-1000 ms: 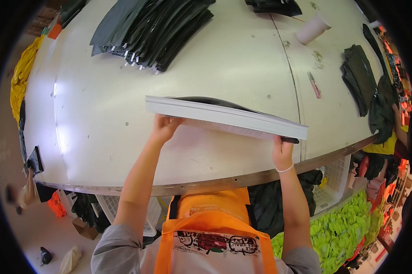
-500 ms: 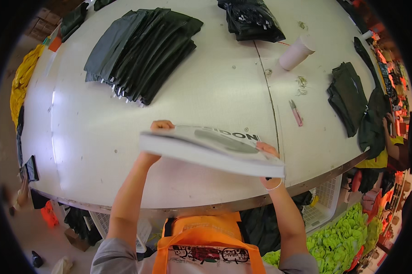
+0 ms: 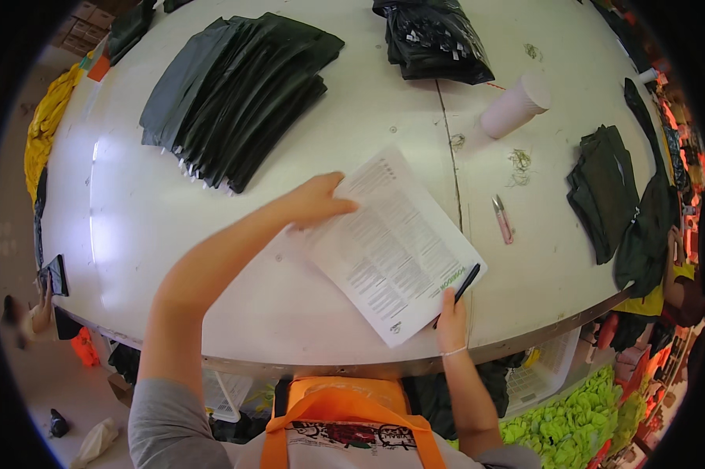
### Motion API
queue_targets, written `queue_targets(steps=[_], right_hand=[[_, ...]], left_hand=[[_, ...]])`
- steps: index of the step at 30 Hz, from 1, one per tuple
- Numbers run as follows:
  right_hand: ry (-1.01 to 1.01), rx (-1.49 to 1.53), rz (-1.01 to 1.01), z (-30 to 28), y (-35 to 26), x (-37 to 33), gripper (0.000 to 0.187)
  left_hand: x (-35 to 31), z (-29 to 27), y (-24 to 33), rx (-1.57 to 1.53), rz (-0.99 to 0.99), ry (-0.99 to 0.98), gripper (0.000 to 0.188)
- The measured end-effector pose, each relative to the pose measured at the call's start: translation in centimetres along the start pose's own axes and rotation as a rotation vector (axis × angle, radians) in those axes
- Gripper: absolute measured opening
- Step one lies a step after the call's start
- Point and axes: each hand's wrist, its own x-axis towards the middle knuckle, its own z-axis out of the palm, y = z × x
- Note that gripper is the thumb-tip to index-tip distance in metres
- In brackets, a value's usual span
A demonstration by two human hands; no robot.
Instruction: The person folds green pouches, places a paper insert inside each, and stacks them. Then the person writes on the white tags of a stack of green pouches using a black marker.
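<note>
Head view: left hand (image 3: 319,201) half-open on paper (image 3: 395,242); right hand (image 3: 451,324) holds paper, black pen (image 3: 469,281).

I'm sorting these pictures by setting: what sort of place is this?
Probably a garment workshop: a fanned row of folded dark-green garments and pink-handled metal snips lie on a broad white table, with a heap of lime-yellow fabric-like pieces below.

Tons of room on the left side of the table (image 3: 141,250), easy to slip through. Near middle's hogged by the printed papers (image 3: 395,254). Far left, fanned dark garments (image 3: 243,90) block you; on the right, watch the snips (image 3: 503,222) and pale cone (image 3: 515,108).
</note>
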Motion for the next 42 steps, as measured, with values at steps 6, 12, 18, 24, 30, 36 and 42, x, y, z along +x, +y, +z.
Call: queue_targets(steps=[6,12,18,24,30,36,42], right_hand=[[0.087,0.459,0.292,2.7,-3.7,3.2,0.04],[0.222,0.516,0.275,6.7,-5.3,8.9,0.042],[0.3,0.621,0.251,7.9,-6.4,9.6,0.032],[0.247,0.583,0.273,9.0,-8.2,13.0,0.038],[0.141,0.435,0.243,8.8,-8.7,14.9,0.042],[-0.118,0.189,0.337,2.3,-9.8,15.4,0.041],[0.478,0.041,-0.517,-2.7,-15.3,23.4,0.05]], left_hand=[[15.3,-3.2,8.4,0.398,0.339,-0.124,0.06],[21.3,-1.6,9.8,0.608,0.297,0.451,0.062],[14.2,6.1,0.2,-0.85,0.173,0.769,0.063],[12.5,6.4,2.8,-1.048,0.231,0.527,0.064],[15.0,5.2,3.4,-0.76,0.196,0.599,0.065],[15.7,4.4,3.1,-1.012,0.328,0.525,0.069],[14.9,4.5,3.4,-0.992,0.286,0.496,0.07]])
